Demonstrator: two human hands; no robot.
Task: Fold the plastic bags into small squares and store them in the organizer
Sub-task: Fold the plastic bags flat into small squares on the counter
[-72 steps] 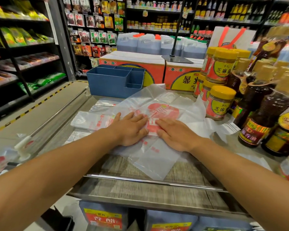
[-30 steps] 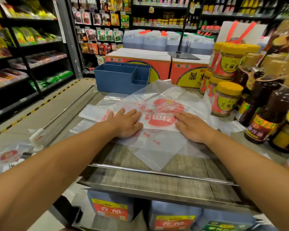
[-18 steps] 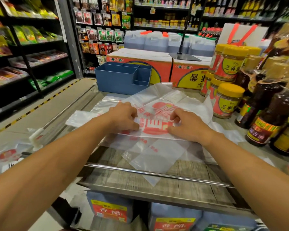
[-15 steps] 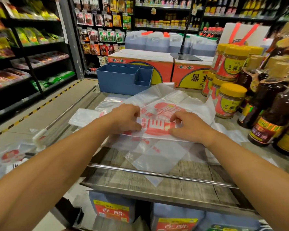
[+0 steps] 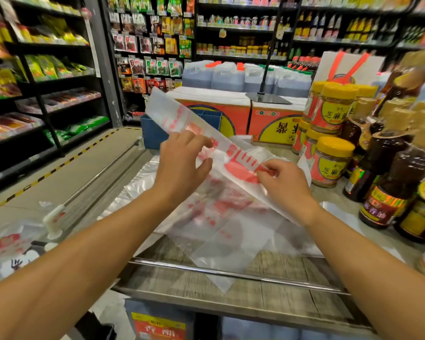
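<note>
A clear plastic bag (image 5: pixel 219 224) with red print is lifted off the counter, its far part raised and tilted toward the back left. My left hand (image 5: pixel 182 163) holds the bag's left side between thumb and fingers. My right hand (image 5: pixel 284 182) pinches the bag near the red logo. The bag's lower end still trails over the wooden counter (image 5: pixel 268 268). More clear bags (image 5: pixel 135 187) lie flat under and left of it. The blue organizer (image 5: pixel 153 132) stands behind, mostly hidden by the raised bag.
Yellow-lidded jars (image 5: pixel 329 160) and dark sauce bottles (image 5: pixel 388 182) crowd the right side. Orange cartons (image 5: pixel 272 119) and a metal stand base (image 5: pixel 268 98) sit behind the counter. A steel rail (image 5: pixel 231 273) runs along the front edge. Another printed bag (image 5: pixel 8 244) lies at the far left.
Both hands went from pressing flat on the bag to gripping it, then lifted it off the counter. Its far end now stands up in front of the organizer.
</note>
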